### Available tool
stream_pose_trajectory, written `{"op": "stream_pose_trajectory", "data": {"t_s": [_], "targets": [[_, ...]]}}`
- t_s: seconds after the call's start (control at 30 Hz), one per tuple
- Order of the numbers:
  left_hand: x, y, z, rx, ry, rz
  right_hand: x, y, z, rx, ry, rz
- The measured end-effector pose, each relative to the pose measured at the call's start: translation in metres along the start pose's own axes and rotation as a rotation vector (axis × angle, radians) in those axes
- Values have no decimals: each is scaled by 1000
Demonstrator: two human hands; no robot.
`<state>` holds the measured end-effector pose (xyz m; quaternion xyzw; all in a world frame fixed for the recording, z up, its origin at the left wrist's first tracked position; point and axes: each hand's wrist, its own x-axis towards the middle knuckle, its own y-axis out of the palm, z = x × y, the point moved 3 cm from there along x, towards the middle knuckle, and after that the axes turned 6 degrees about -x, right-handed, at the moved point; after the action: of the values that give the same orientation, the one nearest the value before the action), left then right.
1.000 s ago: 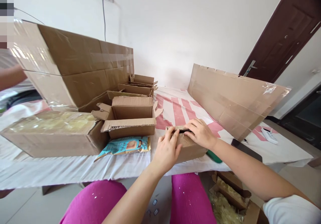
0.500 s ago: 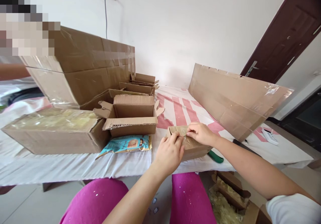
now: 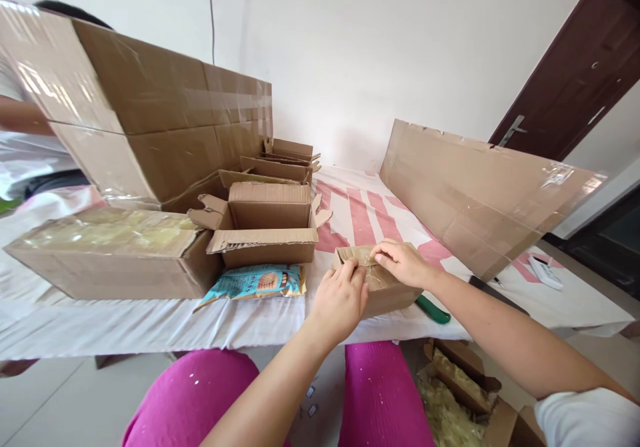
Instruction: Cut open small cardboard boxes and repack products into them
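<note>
A small cardboard box (image 3: 393,293) with shiny tape across its top sits at the table's front edge. My left hand (image 3: 343,297) lies over its left side, fingers bent and pressed on the top. My right hand (image 3: 405,263) is at the top of the same box, thumb and fingertips pinched together at the strip of clear tape (image 3: 373,275). How much tape is between those fingertips is too small to make out. Beside the box's right side, partly under my right forearm, lies a curved green handle (image 3: 433,309).
Left of my hands are a blue snack packet (image 3: 255,283), an open cardboard box (image 3: 267,243) and a taped long box (image 3: 135,260). Tall cardboard panels (image 3: 170,113) stand behind them; another panel (image 3: 485,193) leans at right. A person's arm (image 3: 23,115) shows far left.
The view has tilted down and shifted slightly. My right hand has drawn a little to the right along the box top; my left hand stays on the box.
</note>
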<state>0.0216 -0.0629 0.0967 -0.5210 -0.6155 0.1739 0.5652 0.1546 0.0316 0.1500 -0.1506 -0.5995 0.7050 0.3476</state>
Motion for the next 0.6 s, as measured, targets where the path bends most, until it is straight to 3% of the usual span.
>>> {"op": "stream_pose_trajectory", "data": {"t_s": [0.1,0.3,0.5,0.6], "targets": [[0,-1,-1,-20,6,-30,-2,1,0,-13,-18,-44],[-4,-4,-8,-99,66,-108,12,-19,-2,97,-58,-315],[-14,-26,-26,-188,192,-157,16,-50,6,176,-17,-268],[-22,-40,-37,-250,259,-194,10,-61,18,98,-91,-368]]}}
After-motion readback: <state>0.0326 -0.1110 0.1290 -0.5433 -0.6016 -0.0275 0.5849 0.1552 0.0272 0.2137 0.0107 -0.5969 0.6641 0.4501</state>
